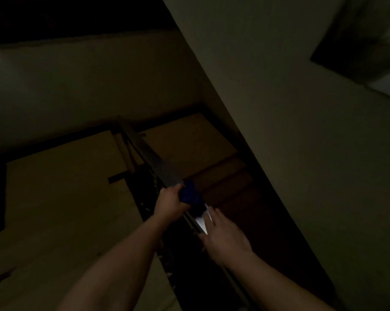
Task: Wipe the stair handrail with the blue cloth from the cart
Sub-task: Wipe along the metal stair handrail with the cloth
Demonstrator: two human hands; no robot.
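Note:
The stairwell is very dim. A flat handrail [154, 161] runs diagonally from the upper middle down toward me, with a bright glint just below the cloth. My left hand [170, 202] grips the dark blue cloth [190, 195], which is wrapped over the rail. My right hand [224, 237] rests on the rail just below the cloth, fingers spread and flat, holding nothing.
Dark balusters [154, 212] hang under the rail. Steps [223, 176] descend on the right of the rail to a tan landing [189, 140]. A lower floor [66, 198] lies to the left. A pale wall [301, 131] rises close on the right.

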